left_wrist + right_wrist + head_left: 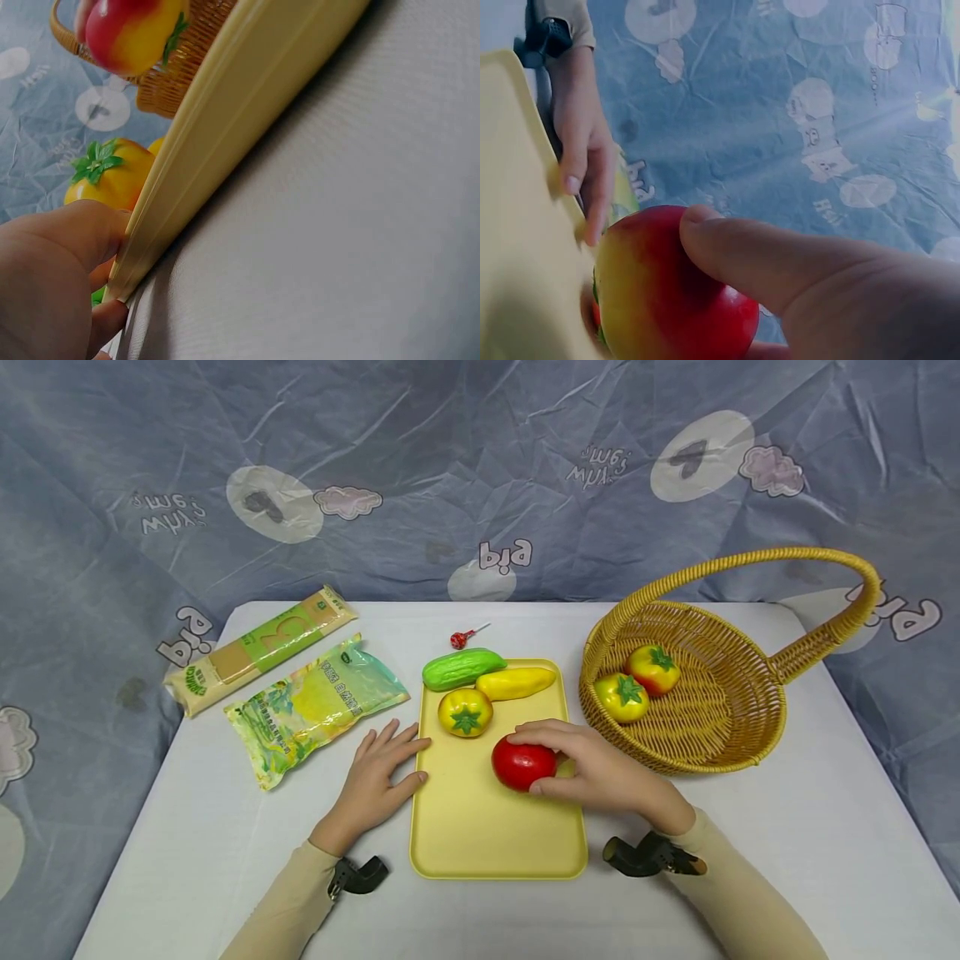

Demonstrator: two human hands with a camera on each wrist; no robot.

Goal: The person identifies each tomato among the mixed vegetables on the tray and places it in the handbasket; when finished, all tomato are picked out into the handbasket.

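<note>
My right hand (600, 767) grips a red and yellow toy tomato (522, 764) over the middle of the yellow tray (495, 839). In the right wrist view the thumb presses on the red side of this tomato (667, 289); its green leaf is mostly hidden. My left hand (375, 781) rests at the tray's left edge, fingers extended, thumb and fingertips touching the rim (172, 157). On the tray's far part lie a yellow toy tomato (465, 712) with a green leaf and a long yellow toy vegetable (517, 682). A green toy cucumber (463, 668) lies across the far left corner.
At the right stands a wicker basket (750, 739) with a tall handle, holding a yellow toy tomato (622, 697) and a red-yellow one (654, 669). A green-yellow packet (318, 706) and a long noodle-like package (258, 650) lie left. A red lollipop (460, 640) lies behind the tray.
</note>
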